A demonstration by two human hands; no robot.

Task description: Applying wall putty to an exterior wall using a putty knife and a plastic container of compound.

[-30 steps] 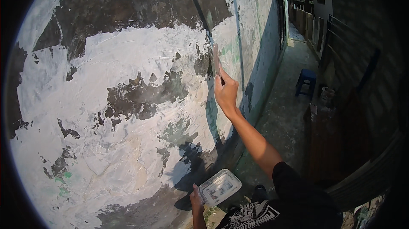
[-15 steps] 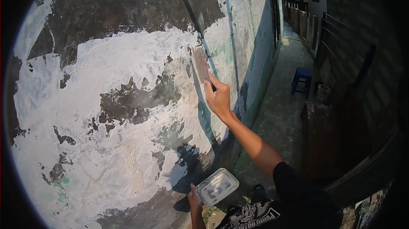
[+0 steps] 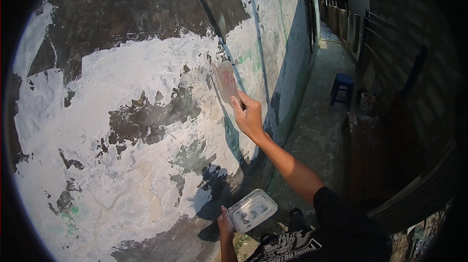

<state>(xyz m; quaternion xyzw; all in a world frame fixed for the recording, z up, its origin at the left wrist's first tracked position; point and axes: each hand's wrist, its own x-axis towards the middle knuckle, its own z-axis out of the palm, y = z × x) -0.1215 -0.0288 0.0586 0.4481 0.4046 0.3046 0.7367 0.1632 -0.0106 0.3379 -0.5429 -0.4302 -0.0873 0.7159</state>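
Item one, my right hand (image 3: 249, 116): closed around the handle of a putty knife (image 3: 225, 81), fingers wrapped tight, arm stretched up and forward. The blade rises above and to the left of the knuckles, its flat face laid against the wall (image 3: 146, 130), smeared with pale filler.

Item two, my left hand (image 3: 225, 223): low, near my chest, fingers curled under the edge of a shallow white rectangular tray (image 3: 252, 209), which sits just to the right of the thumb and tilts slightly.

Item three, the wall: patchy white filler over dark grey plaster, directly in front of both hands; a dark bare patch lies left of the blade.

Item four: a blue stool (image 3: 342, 86) on the concrete path, well off to the right of my right hand.
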